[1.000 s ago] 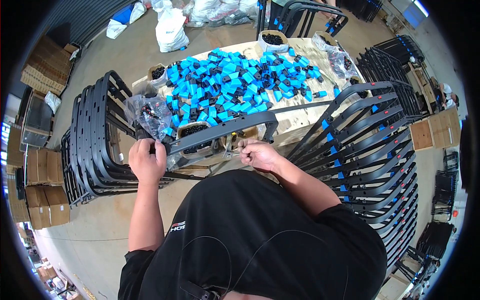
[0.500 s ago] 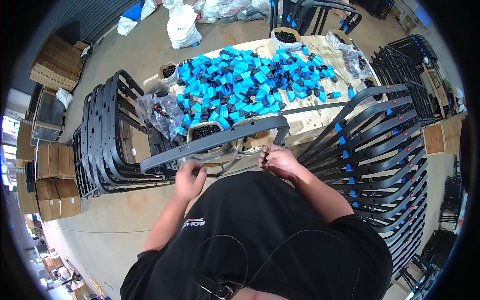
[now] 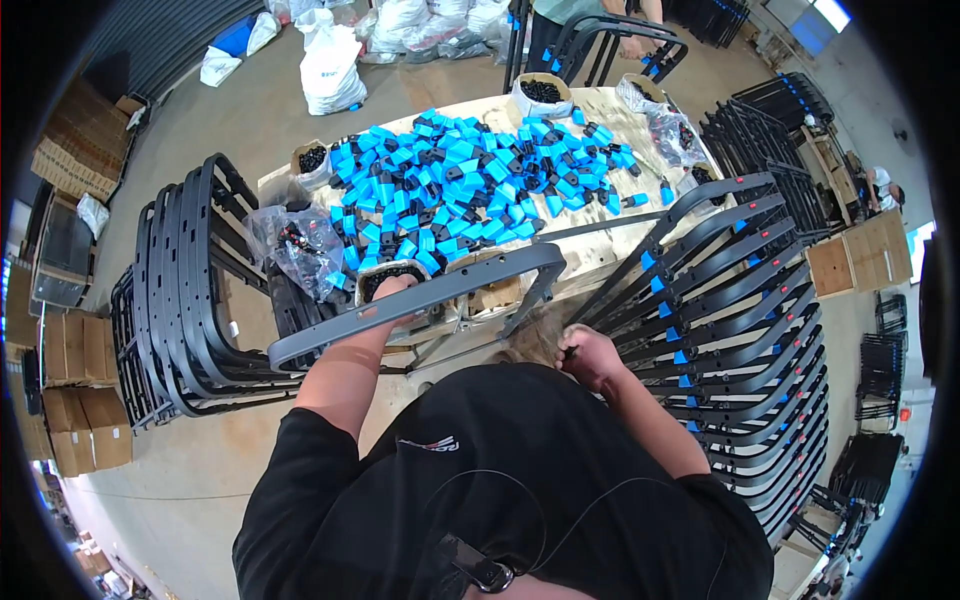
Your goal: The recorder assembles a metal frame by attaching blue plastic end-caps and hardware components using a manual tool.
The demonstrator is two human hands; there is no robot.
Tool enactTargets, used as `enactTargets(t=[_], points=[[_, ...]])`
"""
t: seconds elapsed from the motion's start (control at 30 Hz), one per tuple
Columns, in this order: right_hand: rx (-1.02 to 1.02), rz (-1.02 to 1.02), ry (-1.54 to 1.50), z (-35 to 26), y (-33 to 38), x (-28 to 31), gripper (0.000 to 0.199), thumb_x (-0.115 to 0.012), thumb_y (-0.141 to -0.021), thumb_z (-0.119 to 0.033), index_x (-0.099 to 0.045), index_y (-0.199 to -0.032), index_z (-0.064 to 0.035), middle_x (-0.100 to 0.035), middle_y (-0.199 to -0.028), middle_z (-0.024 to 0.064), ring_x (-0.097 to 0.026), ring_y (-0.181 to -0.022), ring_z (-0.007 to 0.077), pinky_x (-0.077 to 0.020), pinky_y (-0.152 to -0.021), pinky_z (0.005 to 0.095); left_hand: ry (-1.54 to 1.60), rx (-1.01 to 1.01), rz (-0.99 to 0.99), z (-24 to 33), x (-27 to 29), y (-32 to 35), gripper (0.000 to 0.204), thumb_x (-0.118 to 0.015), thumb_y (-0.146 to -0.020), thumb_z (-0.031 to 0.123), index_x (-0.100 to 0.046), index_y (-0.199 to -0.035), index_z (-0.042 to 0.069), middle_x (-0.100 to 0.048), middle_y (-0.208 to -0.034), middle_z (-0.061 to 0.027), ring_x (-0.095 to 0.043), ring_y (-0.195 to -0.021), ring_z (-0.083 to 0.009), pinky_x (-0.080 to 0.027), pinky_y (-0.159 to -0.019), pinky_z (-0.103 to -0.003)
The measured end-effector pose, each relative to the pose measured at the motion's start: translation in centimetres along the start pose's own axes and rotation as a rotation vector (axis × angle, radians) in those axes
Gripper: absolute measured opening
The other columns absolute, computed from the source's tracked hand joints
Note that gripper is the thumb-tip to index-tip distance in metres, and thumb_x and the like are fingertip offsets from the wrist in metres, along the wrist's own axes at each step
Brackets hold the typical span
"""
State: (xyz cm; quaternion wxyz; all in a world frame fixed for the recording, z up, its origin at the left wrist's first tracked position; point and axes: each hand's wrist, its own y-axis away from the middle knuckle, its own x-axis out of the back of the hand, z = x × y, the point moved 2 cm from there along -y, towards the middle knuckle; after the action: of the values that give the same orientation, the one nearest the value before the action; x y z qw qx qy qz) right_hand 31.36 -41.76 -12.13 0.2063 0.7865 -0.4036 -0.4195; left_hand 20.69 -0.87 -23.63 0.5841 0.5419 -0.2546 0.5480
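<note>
A dark metal tube frame (image 3: 470,278) with rounded corners lies across the near edge of the table, in front of me. My left hand (image 3: 393,288) reaches past its bar into an open container (image 3: 427,270) of small black parts. The fingers are down among those parts and hidden. To the right of the frame's bent end, my right hand (image 3: 590,355) is closed, with a small black part (image 3: 570,352) showing at the fingers. Behind the container spreads a big pile of blue and black plastic pieces (image 3: 470,175).
Dark frames stand stacked at left (image 3: 190,270) and in a long row at right (image 3: 740,320). Clear plastic bags (image 3: 290,245) and more tubs of black parts (image 3: 541,92) sit on the wooden table (image 3: 620,240). White sacks (image 3: 330,70) and another person's legs (image 3: 640,25) are beyond.
My left hand has gone from the near side of the frame forward into the container of black parts. My right hand has shifted right and down, its fingers now more closed.
</note>
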Motion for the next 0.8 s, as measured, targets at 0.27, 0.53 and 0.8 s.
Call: enactTargets(t=[0.27, 0.53, 0.8], points=[[0.000, 0.261, -0.066, 3.9, 2.9, 1.3, 0.004, -0.053, -0.082, -0.003, -0.053, -0.084, -0.0064, -0.050, -0.079, 0.0085, -0.054, -0.073, 0.0235, -0.0490, -0.067, 0.0404, 0.392, 0.149, 0.329, -1.5, 1.6, 3.3, 0.033, -0.068, -0.087, 0.028, -0.074, -0.115, 0.012, -0.071, -0.112, -0.0219, -0.068, -0.105, -0.0370, -0.053, -0.093, -0.042], [0.014, 0.178, -0.035, 4.4, 0.5, -2.6, 0.005, -0.057, -0.088, -0.010, -0.057, -0.088, -0.0056, -0.055, -0.081, 0.0080, -0.055, -0.071, 0.0238, -0.0492, -0.067, 0.0397, 1.222, 0.328, 0.284, -1.9, 2.9, 5.9, 0.056, -0.073, -0.087, 0.012, -0.056, -0.137, -0.005, -0.072, -0.104, -0.0153, -0.070, -0.090, -0.0211, -0.056, -0.079, -0.032], [-0.037, -0.141, 0.029, 4.9, -3.4, -5.6, 0.020, -0.058, -0.098, -0.026, -0.061, -0.096, -0.0063, -0.060, -0.087, 0.0064, -0.060, -0.076, 0.0214, -0.0524, -0.074, 0.0391, 2.000, 0.196, -0.156, 4.5, 7.2, 9.2, 0.029, -0.051, -0.105, 0.021, -0.061, -0.119, -0.002, -0.068, -0.108, -0.0194, -0.070, -0.098, -0.0319, -0.061, -0.089, -0.042]])
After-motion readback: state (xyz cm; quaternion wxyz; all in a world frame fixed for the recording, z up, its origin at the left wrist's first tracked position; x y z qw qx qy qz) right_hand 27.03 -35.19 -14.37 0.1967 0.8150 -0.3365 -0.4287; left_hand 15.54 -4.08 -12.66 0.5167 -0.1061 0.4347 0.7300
